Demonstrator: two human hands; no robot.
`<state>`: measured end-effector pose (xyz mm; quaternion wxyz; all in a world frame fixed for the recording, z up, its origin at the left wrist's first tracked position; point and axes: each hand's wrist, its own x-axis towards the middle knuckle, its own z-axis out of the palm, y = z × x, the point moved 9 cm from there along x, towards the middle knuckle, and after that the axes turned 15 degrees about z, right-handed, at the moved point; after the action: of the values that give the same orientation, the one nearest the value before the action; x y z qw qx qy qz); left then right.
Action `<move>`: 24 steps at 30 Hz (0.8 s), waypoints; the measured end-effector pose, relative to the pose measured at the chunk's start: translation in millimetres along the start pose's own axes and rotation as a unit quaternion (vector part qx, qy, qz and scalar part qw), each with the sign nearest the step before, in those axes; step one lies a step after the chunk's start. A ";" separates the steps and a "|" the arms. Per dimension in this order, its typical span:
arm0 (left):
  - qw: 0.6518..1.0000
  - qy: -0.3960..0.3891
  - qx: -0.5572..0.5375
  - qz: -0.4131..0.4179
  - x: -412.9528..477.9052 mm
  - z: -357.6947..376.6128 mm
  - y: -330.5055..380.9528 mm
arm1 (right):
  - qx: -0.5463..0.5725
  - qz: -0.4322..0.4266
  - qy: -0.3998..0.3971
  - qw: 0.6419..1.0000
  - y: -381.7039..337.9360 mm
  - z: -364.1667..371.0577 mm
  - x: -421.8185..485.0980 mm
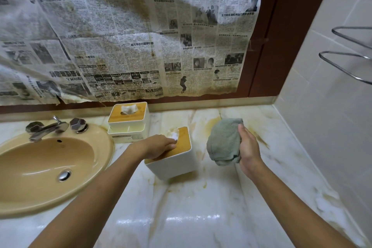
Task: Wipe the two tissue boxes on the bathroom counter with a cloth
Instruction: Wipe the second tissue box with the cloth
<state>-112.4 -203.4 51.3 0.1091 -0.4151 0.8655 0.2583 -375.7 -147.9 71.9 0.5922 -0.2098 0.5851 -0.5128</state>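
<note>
I work across the marble counter, stained yellow towards its back right corner, with the tan sink set into its left side. The far tissue box stands at the counter's back edge, just beside the sink's right rim, upright on a white organiser base. It can wait. The near tissue box is mid-counter, forward of the far one, and looks tipped rather than flat. I cannot tell whether any edge of it is on the marble.

The green cloth hangs bunched just to the box's right, apart from it and clear of the counter. My right hand is clenched around the cloth's right side. My left hand lies on the wooden lid with fingers bent down at the opening, gripping the box there.

To do this step well, I judge I should keep the left hand firm so the box cannot slide on the glossy marble. Then I bring a flat fold of cloth against the white right wall and wipe each side in turn. I do the lid last and shift my grip to expose it. The tissue poking up by my fingertips is the risk, because a damp cloth would snag or soak it.
</note>
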 end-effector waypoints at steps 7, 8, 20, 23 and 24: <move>0.994 -0.061 0.090 0.001 2.6 22.2 -0.1 | -0.011 0.005 0.007 1.000 9.9 -2.8 -3.7; 0.994 -0.060 0.095 0.002 3.3 23.1 -1.0 | -0.014 0.008 0.006 1.000 12.0 -2.5 -3.2; 0.990 -0.026 0.136 -0.008 -4.8 28.9 -4.0 | -0.029 0.020 -0.001 0.999 21.3 4.2 -6.4; 0.996 0.045 0.059 -0.044 -8.1 10.9 -5.1 | -0.027 0.020 -0.002 0.999 21.4 4.6 -6.1; 0.995 0.078 0.045 -0.051 -7.3 4.5 -4.8 | -0.025 0.022 -0.003 0.999 21.9 4.7 -5.7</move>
<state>-104.2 -198.7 48.7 0.0732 -0.4722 0.8598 0.1801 -362.3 -136.3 57.1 0.5996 -0.2132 0.6005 -0.4841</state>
